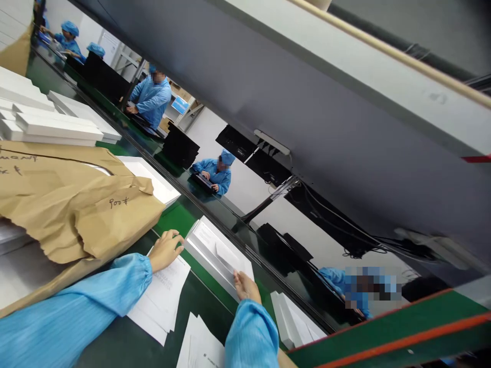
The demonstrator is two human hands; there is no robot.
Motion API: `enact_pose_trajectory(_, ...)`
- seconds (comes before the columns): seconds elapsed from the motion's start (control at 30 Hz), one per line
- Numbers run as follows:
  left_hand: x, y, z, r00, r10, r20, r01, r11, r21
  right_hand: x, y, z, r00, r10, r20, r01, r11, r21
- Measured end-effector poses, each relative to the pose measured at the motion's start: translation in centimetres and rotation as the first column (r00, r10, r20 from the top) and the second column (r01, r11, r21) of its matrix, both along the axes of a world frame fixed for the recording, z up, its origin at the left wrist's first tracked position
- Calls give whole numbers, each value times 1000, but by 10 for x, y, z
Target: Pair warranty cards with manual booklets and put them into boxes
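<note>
A white flat box (215, 251) lies on the green work surface (174, 217) in front of me, with a white sheet tucked into it. My left hand (165, 249) rests with fingers spread against the box's left end, lying over a stack of printed paper sheets (163, 299). My right hand (246, 286) touches the box's right end where the white sheet sits. Both arms wear light blue sleeves. Whether either hand grips anything I cannot tell.
Crumpled brown wrapping paper (72, 204) with handwriting covers the left. White boxes are stacked behind it (53, 125). More white sheets (201, 345) lie near me, another white box (293, 322) to the right. Several people in blue work across the line (151, 99).
</note>
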State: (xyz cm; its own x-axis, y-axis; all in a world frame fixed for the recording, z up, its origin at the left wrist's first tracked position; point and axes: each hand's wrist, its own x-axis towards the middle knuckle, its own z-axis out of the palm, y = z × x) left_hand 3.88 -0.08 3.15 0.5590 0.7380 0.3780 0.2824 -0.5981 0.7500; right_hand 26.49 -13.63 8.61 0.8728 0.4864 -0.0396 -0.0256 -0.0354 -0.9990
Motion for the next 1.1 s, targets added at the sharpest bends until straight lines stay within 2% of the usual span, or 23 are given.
enact_pose_trajectory(0.13, -14, 7, -5, 999, -6, 44, 10, 995, -100, -6, -9, -5, 1000, -24, 8, 24, 1000, 18)
enact_pose_trajectory(0.3, -15, 14, -13, 999, 20, 30, -17, 995, -97, -33, -29, -2, 995, -54, 89, 56, 998, -16)
enact_pose_trajectory(0.37, -18, 15, -17, 999, 36, 2, -35, 995, -96, -55, -38, -1, 992, -7, 129, 14, 998, -58)
enact_pose_trajectory(0.43, -22, 16, -22, 998, 51, -31, -54, 994, -93, -85, -47, 0, 973, 135, 189, -105, 982, -159)
enact_pose_trajectory(0.5, -27, 13, -24, 995, 68, -68, -73, 994, -80, -121, -59, -4, 906, 340, 253, -254, 913, -319)
enact_pose_trajectory(0.57, -31, 9, -24, 991, 76, -106, -83, 995, -59, -158, -72, -13, 800, 517, 305, -355, 817, -454)
enact_pose_trajectory(0.6, -32, 5, -23, 990, 74, -124, -80, 996, -45, -175, -79, -20, 741, 578, 341, -361, 772, -523)
enact_pose_trajectory(0.63, -33, 2, -22, 989, 66, -136, -71, 997, -33, -191, -86, -29, 688, 607, 398, -331, 750, -572)
enact_pose_trajectory(0.7, -32, -5, -23, 985, 50, -166, -46, 999, 26, -217, -100, -51, 542, 656, 526, -283, 731, -620)
enact_pose_trajectory(0.77, -29, -12, -27, 971, 47, -233, -12, 989, 147, -239, -112, -74, 449, 641, 623, -202, 752, -627)
enact_pose_trajectory(0.83, -25, -19, -32, 938, 60, -341, 40, 960, 276, -257, -123, -93, 422, 598, 682, -86, 775, -626)
enact_pose_trajectory(0.9, -23, -27, -36, 892, 72, -447, 95, 935, 341, -274, -132, -102, 444, 559, 700, 9, 779, -627)
enact_pose_trajectory(0.93, -24, -31, -36, 873, 68, -484, 130, 922, 364, -281, -138, -100, 457, 548, 700, 20, 781, -625)
enact_pose_trajectory(1.0, -29, -38, -33, 853, 77, -516, 168, 896, 411, -293, -154, -85, 465, 561, 685, -48, 789, -613)
enact_pose_trajectory(1.07, -34, -41, -30, 868, 64, -492, 203, 860, 469, -299, -179, -57, 459, 604, 651, -174, 780, -601)
enact_pose_trajectory(1.1, -35, -41, -29, 876, 55, -480, 214, 847, 487, -299, -195, -41, 477, 639, 603, -218, 751, -623)
